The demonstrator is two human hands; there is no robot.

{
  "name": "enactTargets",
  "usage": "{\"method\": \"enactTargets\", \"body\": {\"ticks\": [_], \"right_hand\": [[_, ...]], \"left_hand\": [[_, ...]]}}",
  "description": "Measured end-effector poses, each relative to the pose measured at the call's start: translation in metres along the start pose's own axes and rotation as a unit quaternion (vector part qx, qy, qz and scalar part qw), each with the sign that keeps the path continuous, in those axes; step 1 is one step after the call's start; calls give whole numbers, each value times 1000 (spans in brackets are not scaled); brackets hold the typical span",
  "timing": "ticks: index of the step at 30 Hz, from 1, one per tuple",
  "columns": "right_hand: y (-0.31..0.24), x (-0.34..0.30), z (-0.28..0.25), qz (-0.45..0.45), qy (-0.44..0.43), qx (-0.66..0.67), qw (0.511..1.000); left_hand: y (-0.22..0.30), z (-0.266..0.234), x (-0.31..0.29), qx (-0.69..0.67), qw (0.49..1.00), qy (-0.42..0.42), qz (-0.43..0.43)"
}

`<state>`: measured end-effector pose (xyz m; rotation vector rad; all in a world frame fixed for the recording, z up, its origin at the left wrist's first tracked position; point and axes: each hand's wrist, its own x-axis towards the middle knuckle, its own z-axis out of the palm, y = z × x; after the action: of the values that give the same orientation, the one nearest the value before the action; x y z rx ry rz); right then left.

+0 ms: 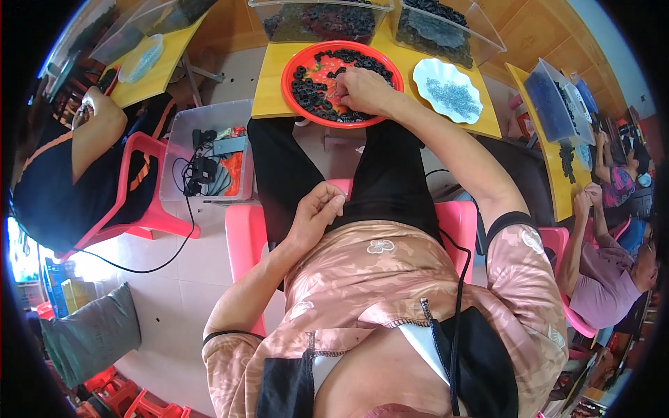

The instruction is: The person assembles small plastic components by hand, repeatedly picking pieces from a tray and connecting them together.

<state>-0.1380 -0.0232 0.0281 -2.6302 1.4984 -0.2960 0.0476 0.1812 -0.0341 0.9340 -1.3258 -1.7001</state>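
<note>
A round red tray (287,94) lies at the yellow table's front edge, with many small black ring-like parts (313,104) spread in it. My right hand (364,90) reaches into this tray, its fingers curled down among the parts. Whatever its fingertips pinch is hidden. Over my lap, my left hand (317,214) is closed, the thumb pressed against the bent fingers. Anything inside it is too small or covered to make out. To the right of the tray is a white scalloped plate (426,70) holding a pile of small clear pieces (453,96).
Two clear bins (279,29) (481,43) of black parts stand behind the tray. Left of my legs, a clear box (178,139) holds cables and chargers. A black cable (456,334) runs down my front. People sit at yellow tables on both sides.
</note>
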Motion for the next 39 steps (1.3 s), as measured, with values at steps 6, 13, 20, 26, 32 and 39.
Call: {"method": "enactTargets", "body": {"ticks": [6,13,20,26,32,39], "right_hand": [[3,4,-1,-12,-42,-3,999],[8,6,-9,-40,-36,55,997],[2,-1,-20,-28,70,76,994],[-64,-74,-28,-66,-37,400,913],[-89,-101,-7,31,-127,523,842],[-73,-98,-4,9,-92,451,888]], "left_hand": [[0,0,1,-2,1000,2,-4],[0,0,0,5,1000,0,4],[-1,-2,0,3,1000,7,1],[5,-2,2,-37,995,77,56],[8,-6,3,-72,989,90,89],[2,-10,3,-82,987,128,45]]}}
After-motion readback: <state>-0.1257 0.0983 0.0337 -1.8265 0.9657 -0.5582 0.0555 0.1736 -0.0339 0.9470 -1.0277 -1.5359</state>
